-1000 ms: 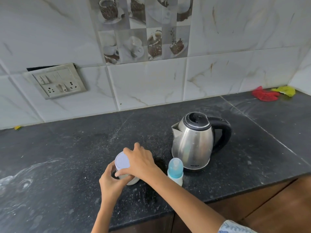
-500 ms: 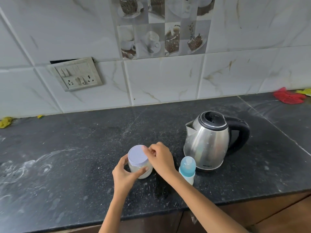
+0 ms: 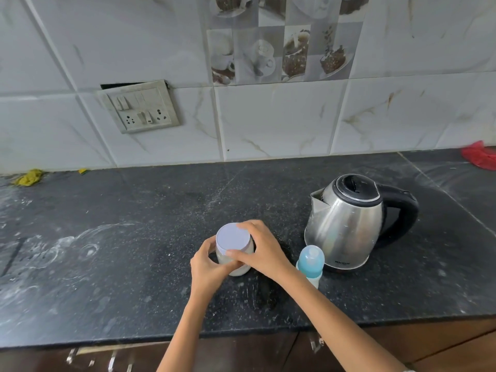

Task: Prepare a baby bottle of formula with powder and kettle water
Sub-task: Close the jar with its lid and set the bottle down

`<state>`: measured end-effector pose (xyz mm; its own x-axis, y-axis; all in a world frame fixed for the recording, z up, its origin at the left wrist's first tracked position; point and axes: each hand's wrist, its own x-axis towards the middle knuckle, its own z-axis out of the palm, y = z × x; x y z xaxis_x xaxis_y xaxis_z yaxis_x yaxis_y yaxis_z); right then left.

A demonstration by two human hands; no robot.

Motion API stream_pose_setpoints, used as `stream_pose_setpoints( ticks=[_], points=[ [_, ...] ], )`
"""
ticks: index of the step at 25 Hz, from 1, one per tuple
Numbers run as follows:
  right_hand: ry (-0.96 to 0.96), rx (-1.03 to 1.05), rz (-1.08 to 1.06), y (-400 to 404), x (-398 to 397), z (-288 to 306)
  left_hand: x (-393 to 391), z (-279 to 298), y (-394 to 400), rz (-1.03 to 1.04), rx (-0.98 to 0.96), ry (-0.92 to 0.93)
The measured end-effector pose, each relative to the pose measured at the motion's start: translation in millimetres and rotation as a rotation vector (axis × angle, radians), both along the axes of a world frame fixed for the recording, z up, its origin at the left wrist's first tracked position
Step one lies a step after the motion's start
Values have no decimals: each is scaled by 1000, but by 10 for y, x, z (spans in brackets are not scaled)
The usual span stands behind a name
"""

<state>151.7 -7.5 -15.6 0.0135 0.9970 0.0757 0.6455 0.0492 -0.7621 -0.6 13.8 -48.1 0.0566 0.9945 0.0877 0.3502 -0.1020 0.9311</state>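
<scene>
A clear powder jar point(image 3: 239, 267) with a pale lilac lid point(image 3: 233, 237) stands on the black counter point(image 3: 134, 251). My left hand point(image 3: 208, 267) wraps around the jar's body from the near side. My right hand point(image 3: 261, 251) grips the lid's rim from the right, thumb in front and fingers behind. Right of the jar stands a small baby bottle point(image 3: 310, 263) with a blue cap, upright. A steel kettle point(image 3: 349, 224) with a black lid and handle is just behind the bottle, its spout pointing left.
A switch and socket plate point(image 3: 139, 107) sits on the tiled wall. A red cloth point(image 3: 480, 157) lies at the far right of the counter, a yellow scrap point(image 3: 28, 178) at the far left. White powder smears mark the left counter. Drawers show below the front edge.
The view has shifted so everything appears further right. My right hand has turned on the lid, from lying over it to gripping its rim. The jar stays on the counter.
</scene>
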Motion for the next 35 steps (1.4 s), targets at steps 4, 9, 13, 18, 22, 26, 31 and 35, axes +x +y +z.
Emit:
stream_pose_setpoints(
  ticks=[4,9,13,18,22,26,31,35],
  points=[
    [-98,-15,161,118,8,-66,45,-34,-71,40,30,-39],
    [-267,112,-38,29,-181,-185,87,-44,-119,54,94,-75],
    [-258,107,-69,28,-225,-205,80,-63,-112,63,74,-68],
    [-177,-48,98,-35,110,187,69,-82,-106,69,54,-4],
    [-347,-32,118,-376,583,527,47,-123,-104,71,62,25],
    [-363,-125,54,-739,836,724,39,-168,-81,66,44,42],
    [-375,-139,-128,-1005,928,440,33,-149,-80,52,39,63],
    [-186,-61,-189,-935,954,220,31,-118,-67,63,28,79]
  ],
)
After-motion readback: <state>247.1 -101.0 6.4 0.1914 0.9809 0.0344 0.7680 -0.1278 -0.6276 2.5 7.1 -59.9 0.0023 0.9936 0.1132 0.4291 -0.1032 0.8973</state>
